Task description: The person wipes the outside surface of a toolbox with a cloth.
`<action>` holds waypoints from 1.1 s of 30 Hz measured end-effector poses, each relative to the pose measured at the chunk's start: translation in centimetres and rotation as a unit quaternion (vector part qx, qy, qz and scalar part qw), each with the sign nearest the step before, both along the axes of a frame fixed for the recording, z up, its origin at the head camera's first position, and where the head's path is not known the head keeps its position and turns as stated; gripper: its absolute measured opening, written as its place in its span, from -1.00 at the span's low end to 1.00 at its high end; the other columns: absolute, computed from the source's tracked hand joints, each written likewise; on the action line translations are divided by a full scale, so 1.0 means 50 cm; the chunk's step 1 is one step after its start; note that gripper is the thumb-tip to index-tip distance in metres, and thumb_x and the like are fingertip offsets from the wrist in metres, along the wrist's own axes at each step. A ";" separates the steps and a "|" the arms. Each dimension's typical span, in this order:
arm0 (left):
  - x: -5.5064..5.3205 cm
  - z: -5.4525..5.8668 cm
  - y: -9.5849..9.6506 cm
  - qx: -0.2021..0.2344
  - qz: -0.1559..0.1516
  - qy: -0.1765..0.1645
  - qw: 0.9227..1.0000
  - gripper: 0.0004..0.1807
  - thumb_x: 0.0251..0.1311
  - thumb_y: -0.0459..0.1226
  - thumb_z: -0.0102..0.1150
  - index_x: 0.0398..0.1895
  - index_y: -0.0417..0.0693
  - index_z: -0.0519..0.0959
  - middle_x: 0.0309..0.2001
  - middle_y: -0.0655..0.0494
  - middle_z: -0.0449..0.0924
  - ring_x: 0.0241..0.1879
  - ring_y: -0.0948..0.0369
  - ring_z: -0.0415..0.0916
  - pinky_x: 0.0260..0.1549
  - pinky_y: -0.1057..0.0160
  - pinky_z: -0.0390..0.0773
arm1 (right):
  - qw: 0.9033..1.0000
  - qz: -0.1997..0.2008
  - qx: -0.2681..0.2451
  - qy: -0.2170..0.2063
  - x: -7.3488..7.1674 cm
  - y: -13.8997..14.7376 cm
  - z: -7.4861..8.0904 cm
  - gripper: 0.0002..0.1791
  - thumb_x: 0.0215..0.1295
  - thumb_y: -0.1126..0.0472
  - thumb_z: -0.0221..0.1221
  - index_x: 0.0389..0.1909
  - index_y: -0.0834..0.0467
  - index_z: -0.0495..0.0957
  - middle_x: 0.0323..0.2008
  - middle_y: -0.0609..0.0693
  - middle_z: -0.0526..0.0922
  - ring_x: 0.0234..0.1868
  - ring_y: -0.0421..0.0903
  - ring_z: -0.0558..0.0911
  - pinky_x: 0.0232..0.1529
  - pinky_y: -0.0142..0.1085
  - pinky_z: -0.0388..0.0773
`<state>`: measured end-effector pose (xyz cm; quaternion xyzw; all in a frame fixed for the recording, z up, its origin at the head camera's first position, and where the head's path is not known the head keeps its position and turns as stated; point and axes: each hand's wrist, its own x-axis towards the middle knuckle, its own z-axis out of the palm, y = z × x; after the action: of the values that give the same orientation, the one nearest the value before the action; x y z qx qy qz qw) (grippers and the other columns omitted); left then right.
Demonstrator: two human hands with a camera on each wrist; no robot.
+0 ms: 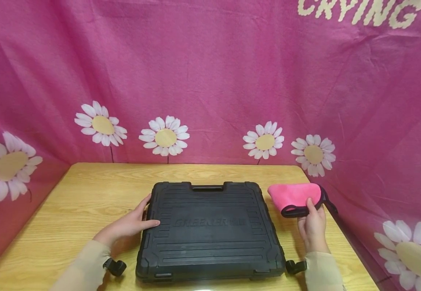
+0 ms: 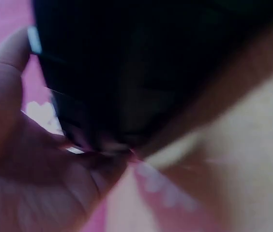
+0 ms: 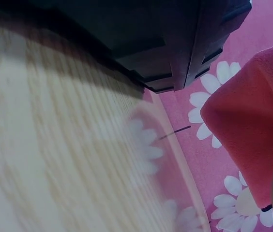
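A black hard plastic tool case with raised ribs and lettering lies closed on the wooden table, its handle at the far edge. My left hand grips the case's left side, thumb on the lid and fingers along the far part of that edge. The left wrist view is dark and blurred; the palm shows close beside the case. Right of the case, my right hand holds a folded pink cloth with black edging, thumb on top. In the right wrist view, the cloth hangs beside the case's side.
The wooden table extends around the case to its far edge. Behind and at both sides hangs a pink curtain printed with daisies. Black camera mounts sit at both wrists, near the case's lower corners.
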<state>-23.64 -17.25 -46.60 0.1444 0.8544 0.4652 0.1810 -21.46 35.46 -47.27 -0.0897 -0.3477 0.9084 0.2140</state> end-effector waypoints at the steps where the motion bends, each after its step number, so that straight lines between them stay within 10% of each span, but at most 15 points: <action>1: -0.002 0.007 0.001 -0.020 -0.002 0.007 1.000 0.25 0.26 0.00 0.41 0.66 -0.22 -0.31 0.59 -0.47 -0.07 0.53 -0.34 0.11 0.45 -0.33 0.19 | 1.000 0.000 0.000 -0.004 0.001 0.000 0.000 -0.64 0.62 0.25 -0.06 0.35 0.05 0.26 0.01 -0.14 0.73 0.04 -0.30 0.71 0.06 -0.45 0.65; 10: -0.022 0.092 0.043 -0.202 0.046 0.108 0.972 -0.21 0.32 -0.03 0.34 0.42 -0.40 0.37 0.38 -0.42 0.42 0.39 -0.31 0.35 0.34 -0.30 0.38 | 1.000 0.006 0.018 -0.014 0.005 0.004 -0.004 -0.55 0.63 0.21 -0.07 0.45 0.03 0.18 0.08 -0.19 0.67 0.10 -0.32 0.66 0.10 -0.47 0.62; 18: -0.078 0.152 0.132 -0.200 0.014 0.157 0.967 -0.54 0.37 -0.13 0.29 0.20 -0.24 0.59 0.15 -0.19 0.66 0.18 -0.10 0.59 0.24 -0.14 0.54 | 1.000 0.010 0.023 0.002 0.009 0.009 -0.005 -0.64 0.64 0.22 -0.08 0.36 0.02 0.25 0.05 -0.16 0.69 0.08 -0.32 0.69 0.07 -0.45 0.64; 33: -0.163 0.151 0.265 -0.212 -0.058 0.232 0.948 -0.85 0.38 -0.21 0.27 -0.16 -0.11 0.69 -0.20 0.04 0.74 -0.19 0.13 0.63 0.04 0.05 0.64 | 1.000 0.001 0.013 -0.017 0.005 0.012 0.003 -0.59 0.64 0.22 -0.10 0.42 0.03 0.21 0.07 -0.19 0.68 0.11 -0.33 0.66 0.09 -0.48 0.62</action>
<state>-31.80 -3.98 -39.05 0.2561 0.9417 0.2158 0.0309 -21.21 36.05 -47.13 -0.1022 -0.3628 0.9026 0.2080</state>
